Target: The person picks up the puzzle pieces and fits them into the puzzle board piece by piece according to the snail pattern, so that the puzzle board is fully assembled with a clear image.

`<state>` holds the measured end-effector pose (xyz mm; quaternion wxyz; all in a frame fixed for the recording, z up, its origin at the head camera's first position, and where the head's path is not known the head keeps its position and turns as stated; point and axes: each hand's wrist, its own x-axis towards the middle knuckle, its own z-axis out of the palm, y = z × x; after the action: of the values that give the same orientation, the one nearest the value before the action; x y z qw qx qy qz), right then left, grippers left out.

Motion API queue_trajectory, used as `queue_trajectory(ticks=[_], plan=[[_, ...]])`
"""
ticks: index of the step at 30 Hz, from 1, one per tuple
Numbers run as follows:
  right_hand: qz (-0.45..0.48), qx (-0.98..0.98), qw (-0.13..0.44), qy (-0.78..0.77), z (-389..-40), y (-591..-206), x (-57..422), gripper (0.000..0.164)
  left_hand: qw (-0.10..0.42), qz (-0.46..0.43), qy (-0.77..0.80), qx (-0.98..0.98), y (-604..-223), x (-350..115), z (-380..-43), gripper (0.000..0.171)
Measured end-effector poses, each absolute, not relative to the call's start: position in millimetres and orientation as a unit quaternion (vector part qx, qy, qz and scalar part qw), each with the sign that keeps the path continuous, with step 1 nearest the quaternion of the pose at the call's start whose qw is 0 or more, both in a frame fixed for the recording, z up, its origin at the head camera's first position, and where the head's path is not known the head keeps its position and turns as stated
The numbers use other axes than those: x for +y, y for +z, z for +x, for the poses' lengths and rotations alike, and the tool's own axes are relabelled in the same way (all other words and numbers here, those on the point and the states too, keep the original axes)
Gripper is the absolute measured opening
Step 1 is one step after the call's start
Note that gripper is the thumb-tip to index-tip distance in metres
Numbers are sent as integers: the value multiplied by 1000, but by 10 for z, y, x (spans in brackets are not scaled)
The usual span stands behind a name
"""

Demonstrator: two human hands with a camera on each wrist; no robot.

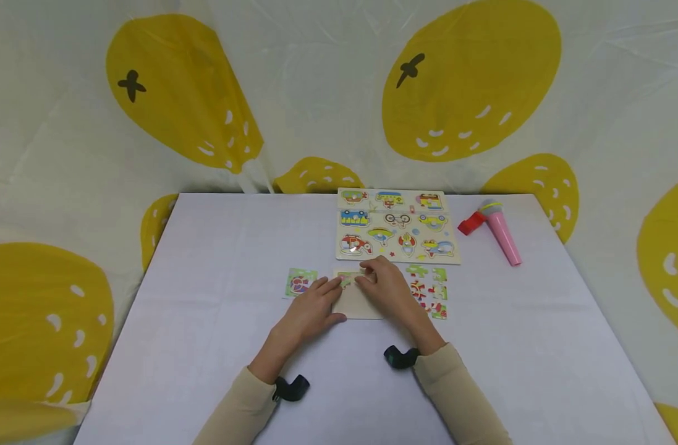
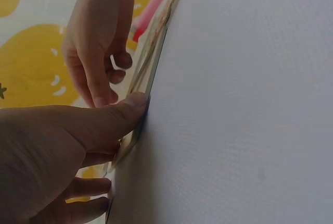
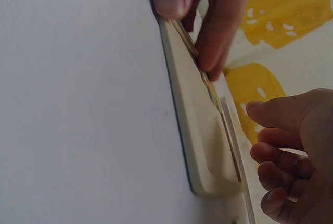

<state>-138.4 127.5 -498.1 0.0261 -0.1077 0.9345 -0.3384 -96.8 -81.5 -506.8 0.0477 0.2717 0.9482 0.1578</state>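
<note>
A small wooden puzzle board [image 1: 356, 307] lies flat on the white table, mostly bare, with a green piece [image 1: 346, 282] at its upper left. My left hand [image 1: 311, 311] rests along the board's left side, fingers stretched onto that piece and thumb at the front left edge. Over the board's right half hovers my right hand [image 1: 393, 292], its fingers loosely bent with nothing seen between them. In the right wrist view, the fingertips of this right hand [image 3: 291, 156] are apart from the board. Several loose jigsaw pieces [image 1: 439, 292] in green and red lie right of the board.
Behind the hands lies a larger wooden knob puzzle [image 1: 397, 238] with vehicle pictures. A pink toy microphone [image 1: 504, 237] and a red object [image 1: 471, 223] are at the back right. Left of the board is a small picture puzzle [image 1: 300, 282] in green and purple.
</note>
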Motion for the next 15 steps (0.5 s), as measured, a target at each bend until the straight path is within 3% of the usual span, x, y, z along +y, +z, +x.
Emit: queue_trajectory(ticks=[15], plan=[[-56,947,12,-316,-1374,-4878,1803,45,55,270,153,949,-5101,-815,-982,63]])
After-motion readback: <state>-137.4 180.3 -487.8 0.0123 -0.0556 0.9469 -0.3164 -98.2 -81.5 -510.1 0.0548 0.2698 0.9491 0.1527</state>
